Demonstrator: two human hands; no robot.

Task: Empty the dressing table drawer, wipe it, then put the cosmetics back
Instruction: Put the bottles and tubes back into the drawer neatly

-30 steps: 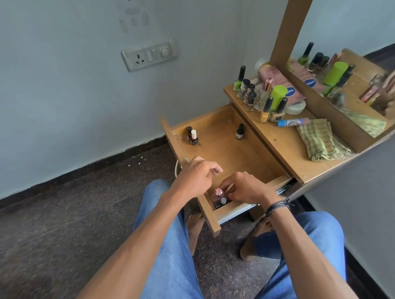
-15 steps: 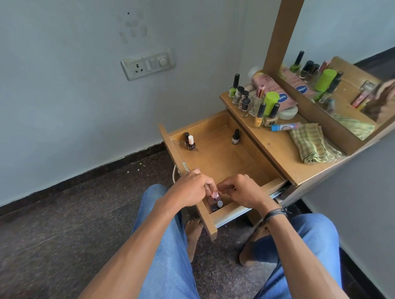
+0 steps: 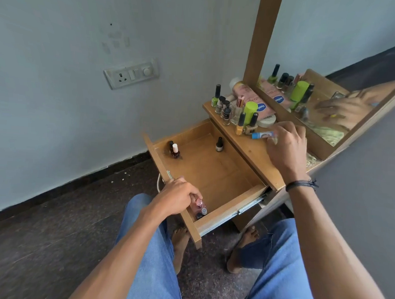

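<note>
Now my left grip (image 3: 179,199) pinching pink bottle (image 3: 198,204) in drawer (image 3: 213,173) corner; right grip (image 3: 284,147) on blue tube (image 3: 261,135), tabletop (image 3: 249,150), hold unclear. Risk: knuckles topple nail polishes (image 3: 241,124) beside tube.

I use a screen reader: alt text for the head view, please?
A seated person's left hand curls over the front of an open drawer beside a pink bottle; the right hand is at a blue tube on the tabletop, among bottles below a mirror.
</note>
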